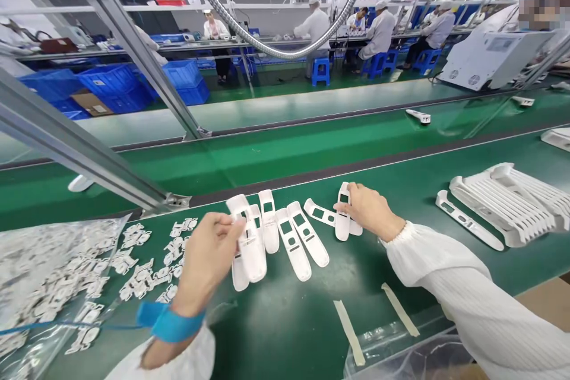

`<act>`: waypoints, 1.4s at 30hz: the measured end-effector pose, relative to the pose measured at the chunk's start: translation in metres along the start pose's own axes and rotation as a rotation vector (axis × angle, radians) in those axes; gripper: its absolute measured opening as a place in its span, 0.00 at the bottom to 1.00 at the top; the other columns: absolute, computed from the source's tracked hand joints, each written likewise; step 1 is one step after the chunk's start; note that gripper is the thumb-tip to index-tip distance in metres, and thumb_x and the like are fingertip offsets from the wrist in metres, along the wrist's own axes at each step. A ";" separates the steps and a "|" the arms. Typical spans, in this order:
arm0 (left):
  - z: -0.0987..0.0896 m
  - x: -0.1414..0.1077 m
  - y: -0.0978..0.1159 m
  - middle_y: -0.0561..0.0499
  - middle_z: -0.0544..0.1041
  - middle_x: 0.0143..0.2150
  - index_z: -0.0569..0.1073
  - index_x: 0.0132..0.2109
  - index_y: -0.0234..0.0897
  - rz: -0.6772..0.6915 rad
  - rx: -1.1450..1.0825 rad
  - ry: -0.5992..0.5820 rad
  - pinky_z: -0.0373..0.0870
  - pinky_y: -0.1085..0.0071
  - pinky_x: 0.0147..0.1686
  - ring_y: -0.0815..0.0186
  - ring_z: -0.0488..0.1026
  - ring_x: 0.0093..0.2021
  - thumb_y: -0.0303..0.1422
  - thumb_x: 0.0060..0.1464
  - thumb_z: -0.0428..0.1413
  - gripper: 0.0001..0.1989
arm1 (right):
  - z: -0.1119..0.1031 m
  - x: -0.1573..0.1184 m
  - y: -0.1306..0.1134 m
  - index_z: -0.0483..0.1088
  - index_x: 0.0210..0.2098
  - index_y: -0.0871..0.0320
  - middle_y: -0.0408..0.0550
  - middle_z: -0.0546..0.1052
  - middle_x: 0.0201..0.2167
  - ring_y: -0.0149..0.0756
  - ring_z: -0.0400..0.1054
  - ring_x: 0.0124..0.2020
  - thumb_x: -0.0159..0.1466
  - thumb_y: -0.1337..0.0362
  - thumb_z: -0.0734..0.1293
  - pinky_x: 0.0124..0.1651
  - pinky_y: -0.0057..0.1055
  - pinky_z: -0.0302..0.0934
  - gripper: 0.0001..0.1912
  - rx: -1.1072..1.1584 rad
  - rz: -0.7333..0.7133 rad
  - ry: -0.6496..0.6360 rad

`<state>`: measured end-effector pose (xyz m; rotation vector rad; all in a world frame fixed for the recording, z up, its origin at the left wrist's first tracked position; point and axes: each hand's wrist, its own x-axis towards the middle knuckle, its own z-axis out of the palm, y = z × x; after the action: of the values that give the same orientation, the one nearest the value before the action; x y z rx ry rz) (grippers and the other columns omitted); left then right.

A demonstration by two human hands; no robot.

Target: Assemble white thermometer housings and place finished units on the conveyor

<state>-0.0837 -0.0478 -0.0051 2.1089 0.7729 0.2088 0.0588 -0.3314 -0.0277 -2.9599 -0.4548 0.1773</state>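
My left hand (pixel 211 255), with a blue wrist strap (pixel 171 320), pinches a white plastic housing (pixel 253 255) by its left edge. That housing is tilted above other similar housings and partly covers them. My right hand (pixel 369 208) grips another white housing (pixel 342 214) with a rectangular window near its top. Beneath it lies a further housing (pixel 318 212), set crosswise. Between my hands, white housings (pixel 307 234) with window cut-outs rest on the green bench (pixel 285 320).
Small white parts (pixel 57 285) spill from a clear bag at left. Stacked housings (pixel 512 202) stand at right. A green conveyor belt (pixel 267 160) runs behind the bench; a metal post (pixel 89 136) rises at left. Tape strips (pixel 350 332) lie in front. Several people work beyond.
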 end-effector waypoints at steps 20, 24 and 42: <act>0.022 -0.052 -0.051 0.49 0.64 0.67 0.70 0.57 0.44 0.607 0.571 -0.012 0.63 0.47 0.63 0.51 0.61 0.67 0.39 0.64 0.50 0.17 | 0.026 -0.014 0.015 0.73 0.47 0.54 0.45 0.76 0.37 0.36 0.70 0.36 0.65 0.62 0.63 0.37 0.31 0.58 0.13 0.229 -0.046 -0.061; 0.058 -0.091 -0.043 0.53 0.57 0.71 0.61 0.66 0.50 0.847 0.601 -0.290 0.66 0.45 0.63 0.51 0.56 0.70 0.42 0.63 0.51 0.25 | 0.041 -0.048 0.002 0.70 0.49 0.55 0.47 0.73 0.37 0.38 0.69 0.35 0.67 0.56 0.60 0.37 0.34 0.57 0.16 0.202 -0.042 -0.014; -0.019 -0.080 -0.076 0.44 0.70 0.58 0.73 0.50 0.40 0.369 0.589 0.162 0.68 0.55 0.53 0.54 0.67 0.58 0.36 0.66 0.46 0.13 | 0.071 -0.086 -0.049 0.63 0.57 0.52 0.54 0.68 0.52 0.45 0.68 0.42 0.64 0.44 0.63 0.38 0.39 0.65 0.27 0.370 -0.150 0.122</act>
<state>-0.1889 -0.0491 -0.0423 2.8202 0.5723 0.3898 -0.0466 -0.3025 -0.0811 -2.5474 -0.5575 0.0550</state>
